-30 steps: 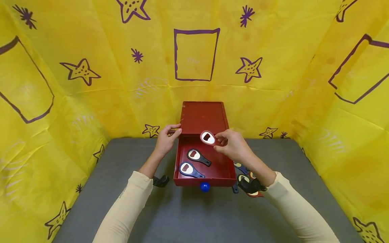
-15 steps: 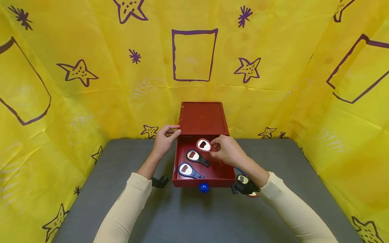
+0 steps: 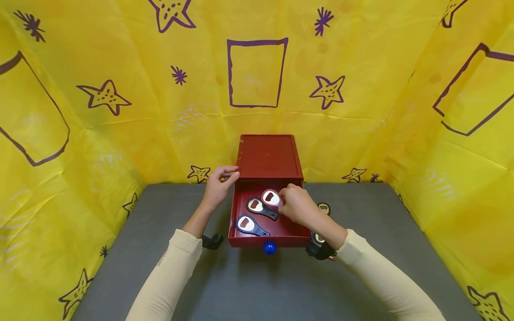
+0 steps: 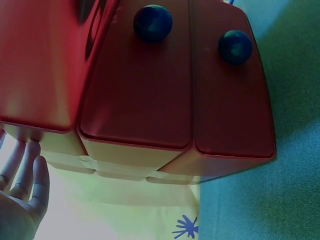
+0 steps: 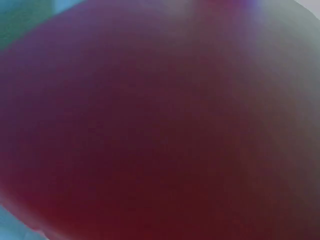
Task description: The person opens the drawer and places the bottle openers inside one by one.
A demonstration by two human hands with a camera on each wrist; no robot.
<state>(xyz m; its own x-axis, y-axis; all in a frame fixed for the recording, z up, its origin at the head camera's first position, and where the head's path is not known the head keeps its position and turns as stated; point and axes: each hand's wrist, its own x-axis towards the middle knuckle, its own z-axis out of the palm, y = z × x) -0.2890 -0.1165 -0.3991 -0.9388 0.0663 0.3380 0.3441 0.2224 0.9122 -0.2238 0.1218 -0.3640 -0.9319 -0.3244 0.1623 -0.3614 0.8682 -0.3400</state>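
Note:
The top drawer (image 3: 249, 242) of a red cabinet (image 3: 269, 156) is pulled out in the head view. My right hand (image 3: 299, 206) reaches into it and pinches a red-rimmed bottle opener (image 3: 271, 197) at its handle end, low over the drawer floor. A black bottle opener (image 3: 261, 208) and a blue bottle opener (image 3: 251, 226) lie in the drawer in front of it. At the cabinet's left side, my left hand (image 3: 217, 188) rests its fingertips near the top edge; its fingers (image 4: 41, 180) look extended in the left wrist view. A blurred red surface (image 5: 160, 130) fills the right wrist view.
Several more bottle openers (image 3: 323, 208) lie on the grey table (image 3: 257, 290) right of the drawer, partly hidden by my right arm. Two shut drawers with blue knobs (image 4: 152, 23) show in the left wrist view. Yellow fabric walls (image 3: 257, 120) surround the table.
My right hand has lowered the red bottle opener into the drawer, beside the black one. The left hand stays against the cabinet's side.

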